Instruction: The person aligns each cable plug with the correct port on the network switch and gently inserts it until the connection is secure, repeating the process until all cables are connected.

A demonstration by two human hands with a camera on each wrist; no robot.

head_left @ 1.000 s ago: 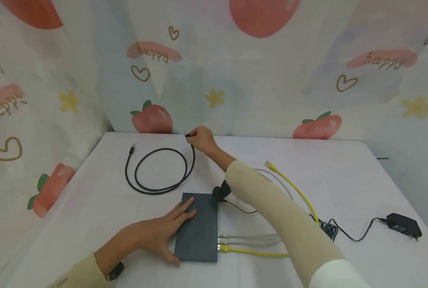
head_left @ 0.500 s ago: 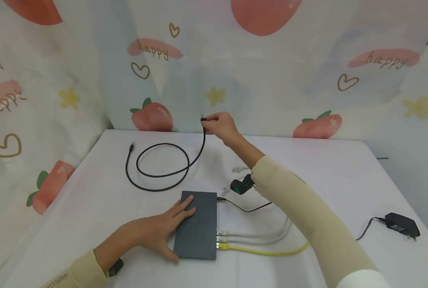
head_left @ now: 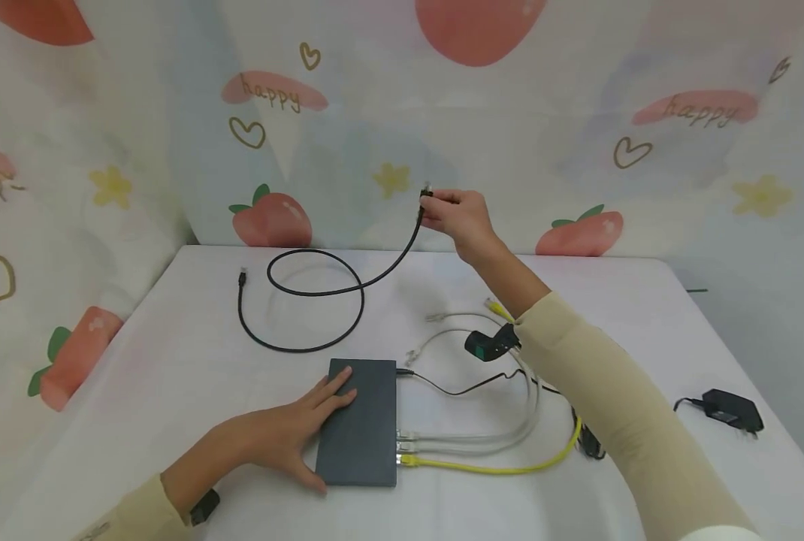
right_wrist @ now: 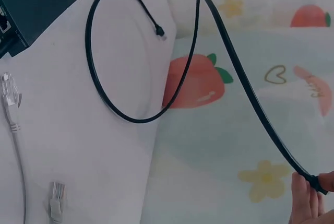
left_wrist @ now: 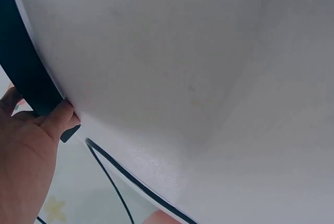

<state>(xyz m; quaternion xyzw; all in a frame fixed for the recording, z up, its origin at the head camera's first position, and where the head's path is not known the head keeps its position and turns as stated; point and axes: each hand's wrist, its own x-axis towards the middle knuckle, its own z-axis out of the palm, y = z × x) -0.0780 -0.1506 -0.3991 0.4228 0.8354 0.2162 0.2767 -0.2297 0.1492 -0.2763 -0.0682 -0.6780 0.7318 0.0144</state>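
Note:
My right hand [head_left: 461, 219] pinches one plug end of a black Ethernet cable [head_left: 391, 268], raised above the back edge of the table. From there the cable drops in a loop, and its other plug [head_left: 243, 278] lies at the back left. In the right wrist view, thumb and fingers [right_wrist: 301, 198] grip the cable just behind its plug. My left hand [head_left: 276, 436] rests spread on the left side of a dark grey network switch [head_left: 358, 428]. In the left wrist view, fingers and thumb lie along the edge of the switch [left_wrist: 26, 62].
Two grey cables [head_left: 466, 438], a yellow cable [head_left: 490, 470] and a thin power lead [head_left: 452, 392] run from the switch's right side. A black power adapter [head_left: 729, 411] lies at the far right. Behind the table hangs a printed cloth [head_left: 510, 150].
My right hand has lifted the black cable's plug up and to the right, drawing part of its coil off the table. My left hand stays on the switch.

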